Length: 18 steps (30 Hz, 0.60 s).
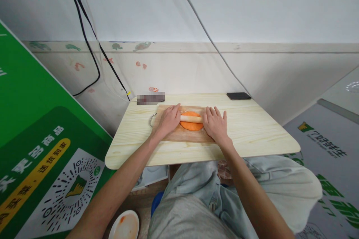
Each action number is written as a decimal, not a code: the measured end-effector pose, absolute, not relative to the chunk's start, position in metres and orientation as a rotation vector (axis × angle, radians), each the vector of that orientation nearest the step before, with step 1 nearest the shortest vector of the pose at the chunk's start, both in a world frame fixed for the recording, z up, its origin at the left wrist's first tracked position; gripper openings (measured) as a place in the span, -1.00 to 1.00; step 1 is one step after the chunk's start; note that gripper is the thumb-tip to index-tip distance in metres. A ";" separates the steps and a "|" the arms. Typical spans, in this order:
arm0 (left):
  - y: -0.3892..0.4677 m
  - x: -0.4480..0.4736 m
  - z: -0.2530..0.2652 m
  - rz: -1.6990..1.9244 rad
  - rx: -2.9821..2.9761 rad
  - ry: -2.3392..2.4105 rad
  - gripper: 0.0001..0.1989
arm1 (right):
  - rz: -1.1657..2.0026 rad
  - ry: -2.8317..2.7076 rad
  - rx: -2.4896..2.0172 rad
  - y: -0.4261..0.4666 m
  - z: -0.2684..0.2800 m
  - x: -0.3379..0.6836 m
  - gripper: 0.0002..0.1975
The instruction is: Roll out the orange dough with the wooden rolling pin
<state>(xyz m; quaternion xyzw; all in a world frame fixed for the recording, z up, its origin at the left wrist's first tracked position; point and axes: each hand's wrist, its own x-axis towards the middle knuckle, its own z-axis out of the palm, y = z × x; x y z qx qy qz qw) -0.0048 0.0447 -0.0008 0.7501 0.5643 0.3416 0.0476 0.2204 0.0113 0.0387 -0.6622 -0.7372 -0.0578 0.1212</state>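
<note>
A pale wooden rolling pin (pixel 191 119) lies crosswise over a flat, roundish sheet of orange dough (pixel 192 125). Over its left end rests my left hand (pixel 169 119), fingers together and pointing forward. My right hand (pixel 215 122) covers the other end, its fingers somewhat apart and the thumb side against the pin. Both ends of the pin are hidden under the hands. Beneath the dough is a wooden cutting board (pixel 182 136) with a metal handle (pixel 152 120) at its left side.
The board lies on a light wood-grain table (pixel 260 130) against the wall. A black phone (pixel 238 96) lies at the back right, a blurred-out item (pixel 150 98) at the back left. A stained white dish (pixel 125 226) is below on the left. Cables (pixel 206 30) run down the wall.
</note>
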 end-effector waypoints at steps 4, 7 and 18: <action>0.042 -0.004 0.002 1.035 2.265 1.720 -0.48 | -0.176 -2.120 -1.915 -0.002 0.035 0.219 -0.37; 0.040 -0.004 0.004 1.041 2.244 1.724 -0.50 | -0.192 -2.117 -1.928 -0.011 0.030 0.218 -0.36; 0.038 -0.003 0.006 1.073 2.149 1.767 -0.55 | -0.132 -2.046 -1.903 -0.034 0.017 0.219 -0.33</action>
